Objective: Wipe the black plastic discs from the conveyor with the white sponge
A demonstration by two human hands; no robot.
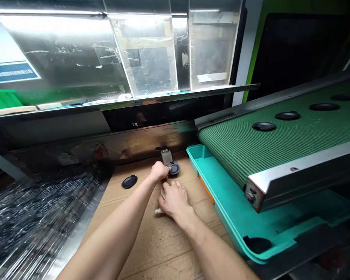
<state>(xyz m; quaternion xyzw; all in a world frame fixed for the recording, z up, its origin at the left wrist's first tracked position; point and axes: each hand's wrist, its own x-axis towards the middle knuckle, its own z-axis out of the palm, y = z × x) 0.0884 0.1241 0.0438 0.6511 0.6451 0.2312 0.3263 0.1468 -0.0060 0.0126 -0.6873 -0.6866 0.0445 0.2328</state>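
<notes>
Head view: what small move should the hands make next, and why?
Probably the right hand should bring the white cloth up to the black oval part in the left hand, since the cloth sits close below it.

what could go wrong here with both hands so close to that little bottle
The left hand is against the dark round cap, with the small upright bottle just behind it, so one careless move might tip the bottle. The white piece poking out from the right hand looks small and could slip away. The loose black oval disc might get bumped along the cardboard.
</notes>
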